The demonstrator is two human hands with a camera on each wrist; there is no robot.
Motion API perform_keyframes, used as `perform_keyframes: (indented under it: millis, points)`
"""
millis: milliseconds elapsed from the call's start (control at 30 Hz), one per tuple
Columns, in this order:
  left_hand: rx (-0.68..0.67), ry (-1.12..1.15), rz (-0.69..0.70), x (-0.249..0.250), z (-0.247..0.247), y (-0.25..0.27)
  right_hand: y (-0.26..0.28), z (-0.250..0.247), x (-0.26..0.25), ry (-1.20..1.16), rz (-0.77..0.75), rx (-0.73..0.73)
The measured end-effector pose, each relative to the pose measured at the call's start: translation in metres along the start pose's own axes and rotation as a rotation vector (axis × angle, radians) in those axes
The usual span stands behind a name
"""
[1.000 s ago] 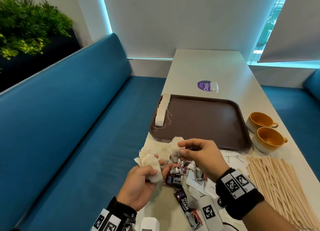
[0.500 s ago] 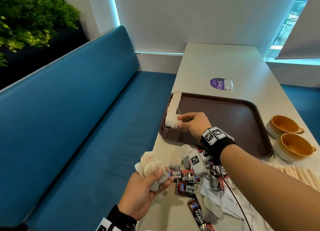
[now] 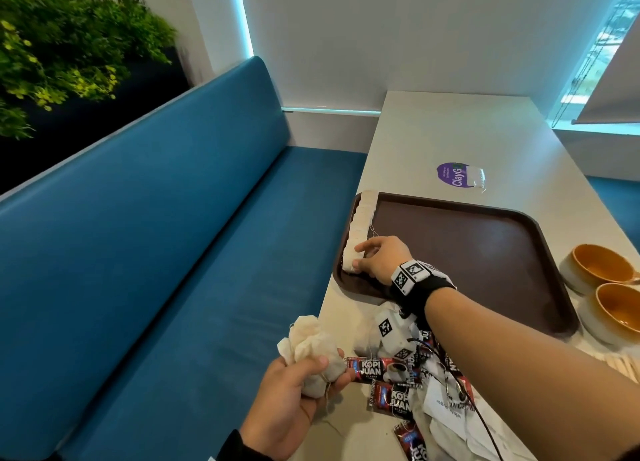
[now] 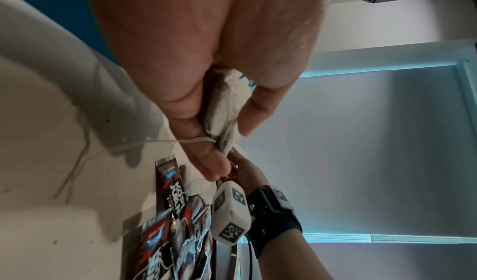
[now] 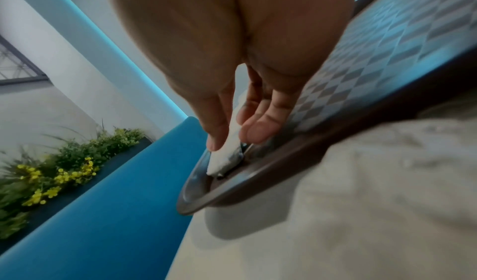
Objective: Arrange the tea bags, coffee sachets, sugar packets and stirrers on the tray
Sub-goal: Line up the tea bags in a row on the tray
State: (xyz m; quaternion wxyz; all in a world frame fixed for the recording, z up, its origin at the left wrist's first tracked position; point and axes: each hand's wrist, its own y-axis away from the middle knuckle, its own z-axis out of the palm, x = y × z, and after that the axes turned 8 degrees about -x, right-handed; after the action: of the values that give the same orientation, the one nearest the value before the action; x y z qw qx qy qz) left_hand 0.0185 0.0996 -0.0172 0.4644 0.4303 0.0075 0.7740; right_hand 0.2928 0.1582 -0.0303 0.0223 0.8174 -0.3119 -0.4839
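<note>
- The step in hand is the tea-bag row: the right hand (image 3: 379, 260) sets one tea bag (image 5: 224, 162) at the near end of the row of tea bags (image 3: 360, 230) that runs along the left edge of the brown tray (image 3: 485, 253).
- In the right wrist view the thumb and fingers (image 5: 254, 130) pinch that bag from either side, its lower end down on the tray floor just inside the near-left corner.
- The right forearm reaches across the loose pile, wrist low over the tray's near rim, knuckles turned up.
- The left hand (image 3: 294, 391) waits near the table's left edge, off the tray, fingers curled round a bunch of tea bags (image 3: 311, 351); a string trails from the bunch.
- Coffee sachets (image 3: 384, 372) and white sugar packets (image 3: 446, 401) lie heaped on the table near the person, not yet on the tray; stirrers (image 3: 620, 365) show at the right edge beside two cups (image 3: 602, 287).
- Next, I judge, the pinch should let go without tipping the bag, and the right hand should come back to draw another from the left hand's bunch. Little room is left in that corner, so a second row may be needed.
</note>
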Motion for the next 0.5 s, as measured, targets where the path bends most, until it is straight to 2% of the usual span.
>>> perform_keyframes:
  millis: [133, 300, 500]
  points:
    - [-0.012, 0.026, 0.01, 0.003, 0.003, -0.002, 0.021, -0.01, -0.003, -0.082, -0.062, 0.04]
    - [-0.029, -0.07, 0.046, 0.004, 0.016, 0.0, 0.076, -0.019, -0.02, -0.144, -0.161, -0.024]
    - [-0.051, -0.062, 0.086, 0.006, 0.03, 0.005, 0.151, -0.01, -0.026, -0.359, -0.255, -0.199]
